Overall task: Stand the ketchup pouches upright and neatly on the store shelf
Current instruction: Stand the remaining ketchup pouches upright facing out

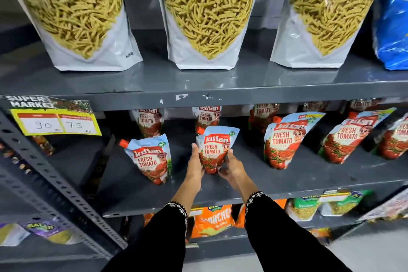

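Tall snack bags [207,20] on the top shelf read "Ratlami Sev" across green bands, one [88,28] printed "NAMKEEN" down its side. On the shelf below, ketchup pouches carry "Kissan" and "FRESH TOMATO", among them the pouch [213,150] gripped between two hands and its neighbour [150,159] to the left. A yellow price tag [55,122] under a "SUPER MARKET" header shows handwritten "90" and "75", while lettering on the orange packs [212,219] at the bottom is too blurred to read.
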